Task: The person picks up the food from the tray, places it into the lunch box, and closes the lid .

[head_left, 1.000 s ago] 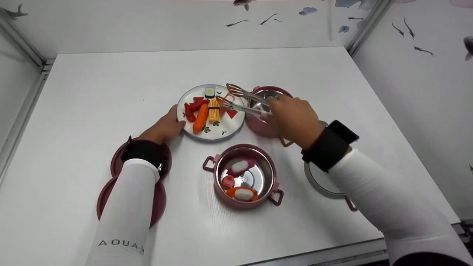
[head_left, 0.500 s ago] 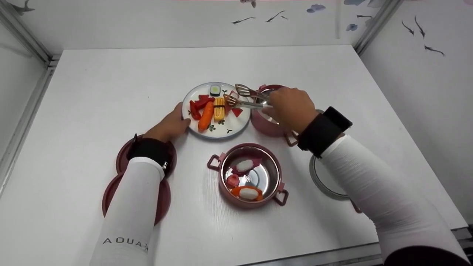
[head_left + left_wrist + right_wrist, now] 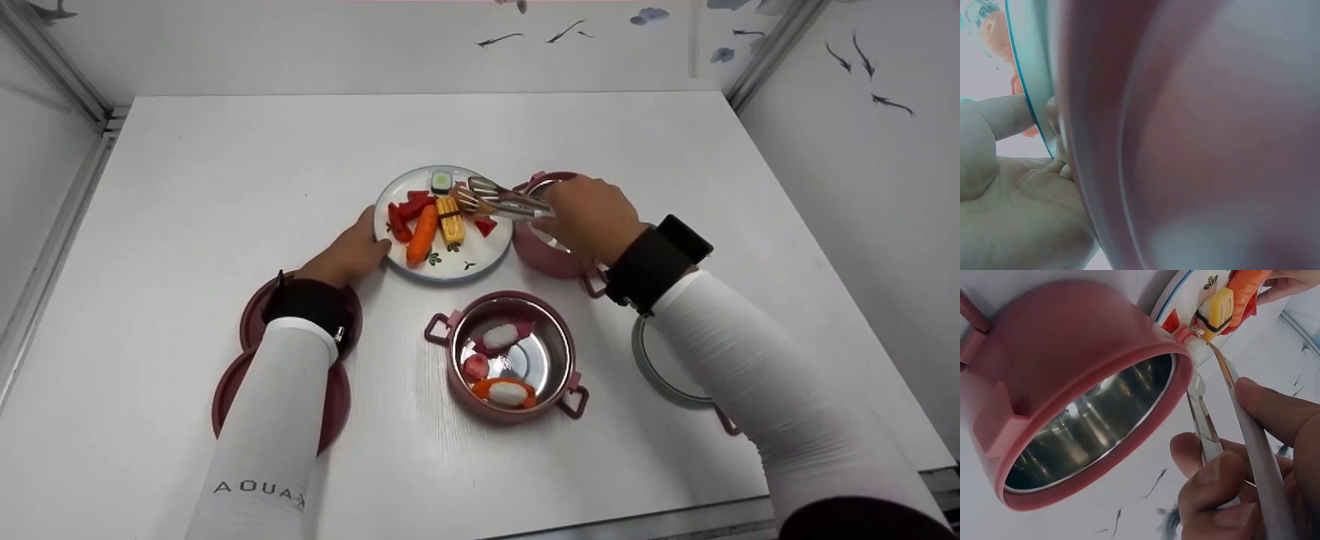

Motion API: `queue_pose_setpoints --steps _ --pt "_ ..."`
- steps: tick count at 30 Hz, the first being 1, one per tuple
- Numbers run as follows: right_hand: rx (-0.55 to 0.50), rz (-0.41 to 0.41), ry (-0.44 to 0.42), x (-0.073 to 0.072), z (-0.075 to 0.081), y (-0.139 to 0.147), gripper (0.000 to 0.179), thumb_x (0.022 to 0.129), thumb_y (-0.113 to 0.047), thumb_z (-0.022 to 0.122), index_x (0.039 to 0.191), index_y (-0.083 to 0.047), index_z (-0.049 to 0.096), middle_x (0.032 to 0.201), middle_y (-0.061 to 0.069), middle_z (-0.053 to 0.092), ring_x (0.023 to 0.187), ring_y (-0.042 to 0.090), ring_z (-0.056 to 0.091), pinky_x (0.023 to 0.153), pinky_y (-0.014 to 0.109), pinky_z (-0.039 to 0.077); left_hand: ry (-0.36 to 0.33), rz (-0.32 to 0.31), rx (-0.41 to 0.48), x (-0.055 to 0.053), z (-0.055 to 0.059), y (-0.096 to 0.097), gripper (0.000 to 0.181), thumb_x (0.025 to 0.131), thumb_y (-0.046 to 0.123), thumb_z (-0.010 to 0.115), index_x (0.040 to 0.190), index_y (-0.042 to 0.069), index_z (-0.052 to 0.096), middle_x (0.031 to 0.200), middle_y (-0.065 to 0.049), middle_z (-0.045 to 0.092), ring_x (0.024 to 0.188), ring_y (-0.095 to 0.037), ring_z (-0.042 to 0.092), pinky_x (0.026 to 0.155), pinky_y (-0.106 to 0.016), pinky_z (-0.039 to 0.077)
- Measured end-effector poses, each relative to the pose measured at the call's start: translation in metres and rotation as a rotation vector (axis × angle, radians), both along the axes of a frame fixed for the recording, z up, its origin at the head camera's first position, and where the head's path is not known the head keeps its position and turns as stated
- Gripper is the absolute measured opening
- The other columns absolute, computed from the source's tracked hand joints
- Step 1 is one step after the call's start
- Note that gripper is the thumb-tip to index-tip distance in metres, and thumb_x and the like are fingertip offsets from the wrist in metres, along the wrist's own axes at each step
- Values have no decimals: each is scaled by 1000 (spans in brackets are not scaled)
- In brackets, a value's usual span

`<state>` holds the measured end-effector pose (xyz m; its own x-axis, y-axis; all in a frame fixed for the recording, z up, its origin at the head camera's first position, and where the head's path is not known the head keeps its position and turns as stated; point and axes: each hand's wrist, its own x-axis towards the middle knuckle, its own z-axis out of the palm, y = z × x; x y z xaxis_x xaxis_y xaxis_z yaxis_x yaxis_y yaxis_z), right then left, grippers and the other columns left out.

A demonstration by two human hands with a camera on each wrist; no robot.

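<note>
My left hand (image 3: 351, 247) grips the left rim of a white plate (image 3: 480, 259), thumb over the edge, fingers underneath. Toy food lies on it: an orange carrot-like piece (image 3: 422, 235), a yellow piece with a dark band (image 3: 451, 223), red pieces (image 3: 399, 223) and a small sushi roll (image 3: 441, 181). With my right hand (image 3: 596, 221) I hold metal tongs (image 3: 517, 204) between thumb and fingers. The tong tips sit close together over the plate, beside the yellow piece. In the right wrist view they reach a pink-and-white piece (image 3: 1199, 349); whether they pinch it is unclear.
A pink pot (image 3: 459, 390) with toy food inside stands in front of the plate. Another pink pot (image 3: 544, 259) is partly under my right hand. A glass lid (image 3: 667, 367) lies by my right forearm; two dark red round dishes (image 3: 337, 397) lie under my left forearm.
The tong tips have come together over the plate, and the yellow piece has tilted slightly. My left hand keeps its grip on the plate. The whole head view has shifted a little.
</note>
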<state>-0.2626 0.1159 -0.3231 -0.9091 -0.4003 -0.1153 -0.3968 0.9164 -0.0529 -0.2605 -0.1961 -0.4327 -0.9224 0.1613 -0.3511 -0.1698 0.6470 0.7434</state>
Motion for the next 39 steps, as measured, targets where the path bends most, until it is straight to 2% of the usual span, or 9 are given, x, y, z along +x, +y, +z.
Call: queue_pose_setpoints --steps 7,12,16,19,24,29,32,36,39 --pt "-33 4 33 3 -6 1 26 96 -32 66 101 -7 72 83 9 68 73 26 55 66 45 52 3 10 -21 -2 -1 1 67 104 18 39 161 12 6 166 -14 23 154 -30 19 127 -46 13" --pt "-88 -11 36 7 -15 10 24 96 -32 66 103 -9 72 88 7 70 77 26 57 71 45 51 -14 15 -14 -1 -2 3 66 104 18 39 161 13 7 166 -12 23 154 -29 19 127 -46 13" --pt "-165 -3 76 15 -20 22 25 95 -31 69 109 -11 72 91 7 72 78 27 61 71 45 53 -13 14 -9 0 -4 2 66 104 18 39 161 13 6 166 -13 22 154 -30 18 127 -46 12" --pt "-213 28 113 26 -21 33 26 95 -29 69 114 -13 71 90 7 72 75 26 62 67 44 52 -25 13 -17 0 -4 2 66 104 20 39 161 14 5 166 -12 21 154 -30 17 127 -46 12" --pt "-289 128 226 60 -20 60 27 93 -24 71 117 -11 70 85 7 71 66 24 61 58 41 50 -19 9 -27 -1 -1 2 67 104 20 39 161 15 5 167 -11 21 155 -28 16 127 -46 12" --pt "-345 230 398 111 -15 92 38 86 -18 79 123 -11 70 85 8 73 60 17 63 54 34 53 -26 0 -34 -3 1 4 68 105 22 39 162 15 3 167 -10 19 155 -27 15 127 -46 11" --pt "-363 258 459 141 -14 110 47 79 -13 84 124 -12 71 86 6 73 57 10 62 51 27 52 -24 -7 -25 -3 1 5 69 104 22 39 162 15 2 167 -10 19 155 -27 15 127 -46 11" --pt "-368 278 457 170 -16 127 54 70 -11 90 121 -13 72 89 2 73 57 5 62 50 20 49 -24 -2 -14 -2 2 4 67 104 21 39 161 14 4 167 -11 20 155 -28 16 127 -46 12" --pt "-345 290 434 184 -20 133 56 66 -12 91 119 -14 73 87 0 72 57 4 62 49 19 48 -42 3 -18 -1 2 1 67 105 21 38 161 15 4 167 -11 19 155 -28 16 127 -46 12"
